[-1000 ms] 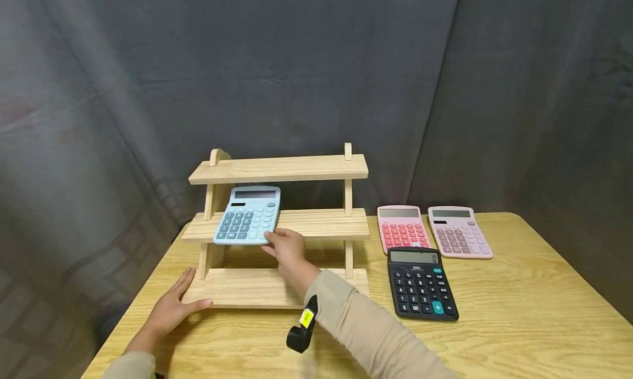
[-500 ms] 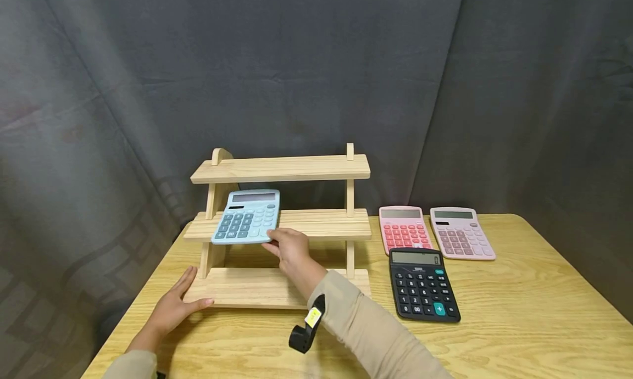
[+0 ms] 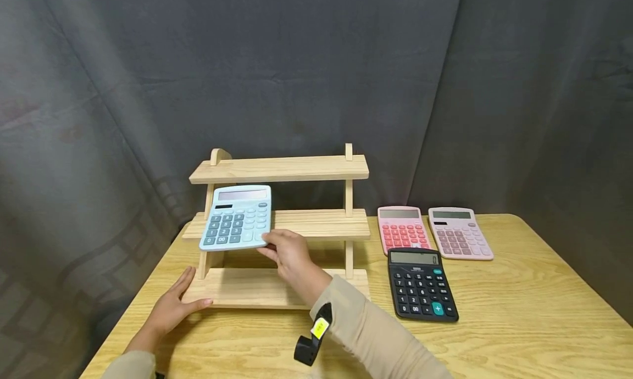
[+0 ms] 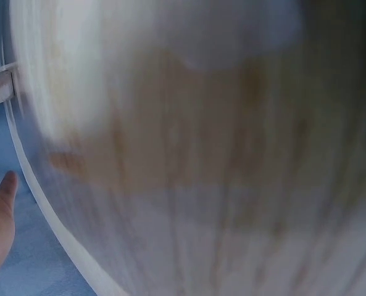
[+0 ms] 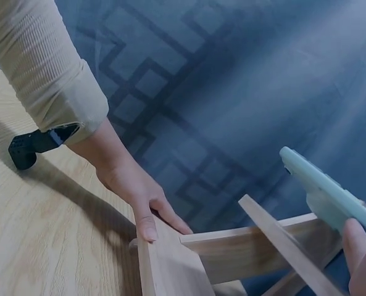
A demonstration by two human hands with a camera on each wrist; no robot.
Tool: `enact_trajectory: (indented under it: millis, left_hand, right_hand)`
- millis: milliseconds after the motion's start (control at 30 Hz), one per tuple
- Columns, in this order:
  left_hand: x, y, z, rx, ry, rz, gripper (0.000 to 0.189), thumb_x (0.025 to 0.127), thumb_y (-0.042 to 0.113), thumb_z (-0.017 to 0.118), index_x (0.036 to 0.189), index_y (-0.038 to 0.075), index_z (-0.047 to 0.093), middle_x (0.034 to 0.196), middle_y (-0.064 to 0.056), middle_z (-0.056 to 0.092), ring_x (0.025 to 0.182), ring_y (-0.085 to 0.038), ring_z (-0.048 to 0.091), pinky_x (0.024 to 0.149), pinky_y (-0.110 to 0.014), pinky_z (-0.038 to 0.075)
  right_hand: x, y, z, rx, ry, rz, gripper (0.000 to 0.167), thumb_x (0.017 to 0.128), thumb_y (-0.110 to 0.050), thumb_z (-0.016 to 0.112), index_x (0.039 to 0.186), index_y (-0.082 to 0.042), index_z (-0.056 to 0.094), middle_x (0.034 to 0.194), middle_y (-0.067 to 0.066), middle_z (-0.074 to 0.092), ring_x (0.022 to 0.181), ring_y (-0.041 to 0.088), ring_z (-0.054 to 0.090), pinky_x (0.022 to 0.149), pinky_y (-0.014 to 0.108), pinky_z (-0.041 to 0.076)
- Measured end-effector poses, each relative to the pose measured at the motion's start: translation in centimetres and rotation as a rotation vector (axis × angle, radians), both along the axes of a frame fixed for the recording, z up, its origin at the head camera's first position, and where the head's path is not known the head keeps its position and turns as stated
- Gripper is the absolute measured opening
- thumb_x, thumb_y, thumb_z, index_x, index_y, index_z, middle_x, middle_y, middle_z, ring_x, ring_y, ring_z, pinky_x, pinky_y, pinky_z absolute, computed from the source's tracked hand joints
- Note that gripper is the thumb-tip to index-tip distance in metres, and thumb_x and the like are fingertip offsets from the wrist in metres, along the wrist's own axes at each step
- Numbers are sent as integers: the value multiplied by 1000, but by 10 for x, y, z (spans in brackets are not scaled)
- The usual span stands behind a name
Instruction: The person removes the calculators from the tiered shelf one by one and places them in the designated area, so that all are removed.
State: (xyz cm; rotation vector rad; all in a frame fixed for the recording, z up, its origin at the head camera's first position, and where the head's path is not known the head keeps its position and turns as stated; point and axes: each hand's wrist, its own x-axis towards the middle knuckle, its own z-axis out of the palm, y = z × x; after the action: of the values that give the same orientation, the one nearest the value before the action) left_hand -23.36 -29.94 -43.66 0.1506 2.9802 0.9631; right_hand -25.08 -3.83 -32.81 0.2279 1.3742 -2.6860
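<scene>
A light blue calculator (image 3: 236,217) is pinched at its lower right corner by my right hand (image 3: 292,258). It leans back in front of the middle shelf of a three-tier wooden rack (image 3: 321,225), overlapping that shelf's left end. The right wrist view shows the same calculator (image 5: 331,191) edge-on, with fingertips at its near edge. My left hand (image 3: 170,307) rests on the left end of the rack's bottom shelf, thumb along the front and fingers at the side. In the right wrist view this left hand (image 5: 133,185) lies on the shelf's end.
To the right on the wooden table (image 3: 534,307) lie a pink calculator (image 3: 403,228), a pale lilac calculator (image 3: 460,233) and a black calculator (image 3: 421,285) that overlaps the pink one. A grey curtain (image 3: 316,82) hangs behind the table. The left wrist view is mostly blurred wood.
The light blue calculator has shifted left and slightly toward me in my right hand, and looks larger. My left hand stays on the rack's bottom shelf.
</scene>
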Motion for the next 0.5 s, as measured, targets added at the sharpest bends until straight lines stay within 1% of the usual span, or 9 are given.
enact_trajectory:
  millis: [267,500]
  left_hand:
    - [0,0,0,18,-10,-4,93,71,41,66,138,2,15,141,-20,11,122,-45,13,90,-60,17]
    - [1,-1,0,-10,-7,-2,93,72,43,65,138,3,14,141,-20,11,121,-46,15,89,-60,19]
  right_hand:
    - [10,14,4,9,34,23,23,76,13,52,98,19,52,86,20,56,70,19,58,70,30,49]
    - [15,29,5,3,29,41,25,78,12,51,102,18,50,89,19,56,72,18,57,71,29,49]
